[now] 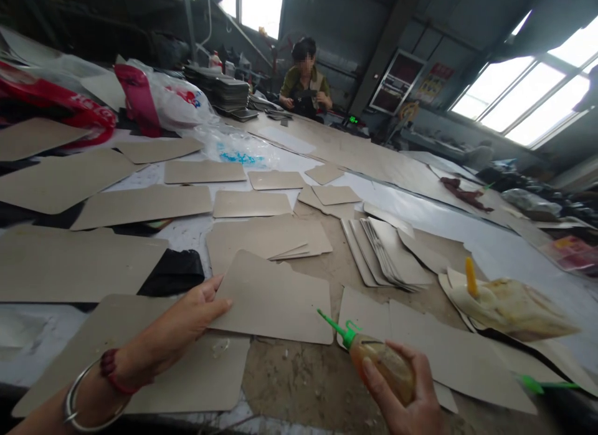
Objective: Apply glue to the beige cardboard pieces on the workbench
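My left hand (184, 326) pinches the left edge of a grey cardboard sheet (280, 298) with rounded corners, lifting it a little above another sheet (196, 372) that has a wet smear on it. My right hand (406, 394) grips a small glue bottle (374, 354) of amber liquid, its green nozzle pointing up and left toward the held sheet. A bracelet and a red band sit on my left wrist.
Many similar sheets cover the long table, with a fanned stack (387, 254) to the right. A glue-filled bag with a yellow nozzle (504, 304) lies at right. Plastic bags (163, 101) and dark stacks (224, 92) sit at back left. Another person (304, 80) works at the far end.
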A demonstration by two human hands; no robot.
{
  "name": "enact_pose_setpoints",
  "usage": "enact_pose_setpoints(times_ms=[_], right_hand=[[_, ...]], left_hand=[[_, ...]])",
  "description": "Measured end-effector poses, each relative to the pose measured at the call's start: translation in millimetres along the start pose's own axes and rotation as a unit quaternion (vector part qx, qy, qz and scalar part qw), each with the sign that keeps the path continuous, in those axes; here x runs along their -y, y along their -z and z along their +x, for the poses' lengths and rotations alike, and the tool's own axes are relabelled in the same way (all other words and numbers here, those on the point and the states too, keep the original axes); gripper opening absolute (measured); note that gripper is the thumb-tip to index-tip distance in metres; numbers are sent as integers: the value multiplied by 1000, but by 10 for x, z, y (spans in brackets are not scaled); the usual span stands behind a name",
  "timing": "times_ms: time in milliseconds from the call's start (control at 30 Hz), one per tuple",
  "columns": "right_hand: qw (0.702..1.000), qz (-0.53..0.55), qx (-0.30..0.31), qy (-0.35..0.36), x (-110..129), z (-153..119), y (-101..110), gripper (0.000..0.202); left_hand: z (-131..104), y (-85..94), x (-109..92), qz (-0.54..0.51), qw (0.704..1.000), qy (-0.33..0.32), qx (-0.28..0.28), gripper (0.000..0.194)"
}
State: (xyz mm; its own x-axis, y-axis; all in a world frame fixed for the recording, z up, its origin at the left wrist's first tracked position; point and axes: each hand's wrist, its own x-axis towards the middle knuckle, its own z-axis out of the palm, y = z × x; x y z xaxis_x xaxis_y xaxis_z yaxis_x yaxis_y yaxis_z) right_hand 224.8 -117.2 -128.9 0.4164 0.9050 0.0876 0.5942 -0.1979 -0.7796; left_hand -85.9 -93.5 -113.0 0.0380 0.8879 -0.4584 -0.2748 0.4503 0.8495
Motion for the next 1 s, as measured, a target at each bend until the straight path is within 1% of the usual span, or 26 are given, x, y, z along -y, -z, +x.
enact_pose_setpoints(times_ms=[67, 200, 300, 400, 500, 600, 733, 833, 933, 1000], right_hand=[[999, 7, 5, 35, -26, 23, -56, 57], [997, -1, 18, 77, -37, 61, -141, 53], [993, -6, 22, 112, -58, 71, -146, 51], [990, -23, 8, 142, -71, 81, -109, 52], [988, -45, 0, 150, -43, 102, -85, 52], [986, -56, 6, 157, 16, 129, -117, 49], [985, -41, 18, 167, 76, 143, -211, 46], [984, -22, 36, 175, 85, 117, -243, 43], [982, -18, 53, 180, 78, 72, -206, 41], [982, -25, 46, 181, 74, 43, -153, 42]], left_hand=[[-11, -10, -7, 7, 1000, 5, 3, 68], [-7, -4, 4, 8, 1000, 2, 4, 68], [10, 19, 27, 1, 1000, 4, 5, 68], [27, 49, 50, -4, 1000, 9, 4, 66], [40, 81, 73, -3, 1000, 7, 8, 64], [47, 102, 90, 2, 1000, 5, 12, 62], [52, 93, 91, -1, 1000, 11, 9, 67], [53, 81, 97, -4, 1000, 14, 4, 68], [53, 82, 108, -7, 1000, 14, 3, 67], [50, 86, 110, -10, 1000, 16, 2, 68]])
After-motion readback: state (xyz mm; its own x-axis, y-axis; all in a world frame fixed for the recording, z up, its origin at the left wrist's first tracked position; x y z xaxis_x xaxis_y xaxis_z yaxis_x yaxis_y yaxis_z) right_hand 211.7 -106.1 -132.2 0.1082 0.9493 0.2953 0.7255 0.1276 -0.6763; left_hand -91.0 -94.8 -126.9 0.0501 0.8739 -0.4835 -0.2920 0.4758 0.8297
